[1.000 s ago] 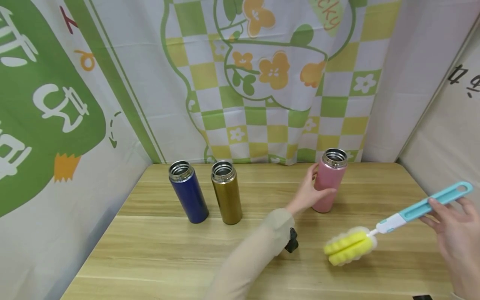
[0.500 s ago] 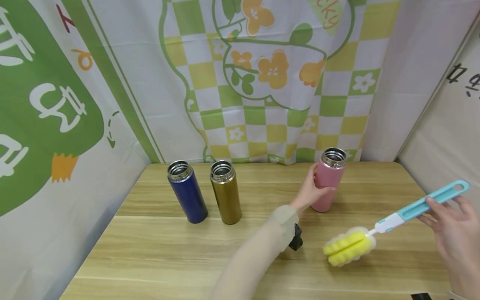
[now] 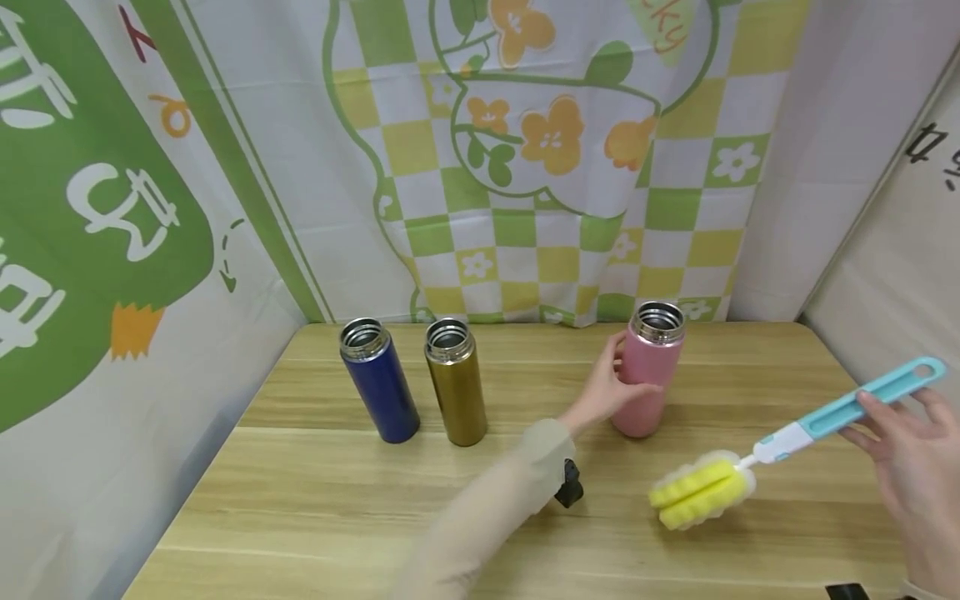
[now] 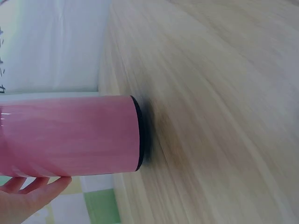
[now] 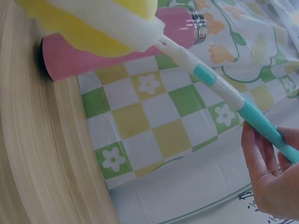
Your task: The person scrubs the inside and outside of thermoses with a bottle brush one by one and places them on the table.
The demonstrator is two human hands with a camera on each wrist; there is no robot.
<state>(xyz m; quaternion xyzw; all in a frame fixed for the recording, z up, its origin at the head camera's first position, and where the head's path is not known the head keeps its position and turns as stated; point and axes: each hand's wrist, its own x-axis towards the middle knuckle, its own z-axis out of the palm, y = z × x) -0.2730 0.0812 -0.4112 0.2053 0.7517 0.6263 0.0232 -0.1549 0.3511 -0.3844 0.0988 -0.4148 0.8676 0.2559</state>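
An open-mouthed pink thermos bottle [image 3: 651,362] stands upright at the right of the table. My left hand [image 3: 602,393] grips its left side, thumb across the front and fingers behind. The left wrist view shows the black base of the pink bottle [image 4: 74,135] right at the wood surface. On the far right, my right hand [image 3: 909,442] holds a bottle brush [image 3: 783,443] by its turquoise handle. The brush's yellow and white sponge head [image 3: 701,493] points left and down, in front of the bottle. In the right wrist view, the sponge head [image 5: 107,23] partly hides the bottle.
A blue thermos bottle [image 3: 382,392] and a gold thermos bottle [image 3: 459,392], both lidless, stand side by side left of centre on the wooden table [image 3: 300,508]. A patterned cloth curtain [image 3: 517,275] hangs along the back edge, with cloth walls on both sides.
The pink bottle, gripped in my left hand, has shifted a little left and nearer and now stands straighter. My right hand and the brush have stayed nearly still.
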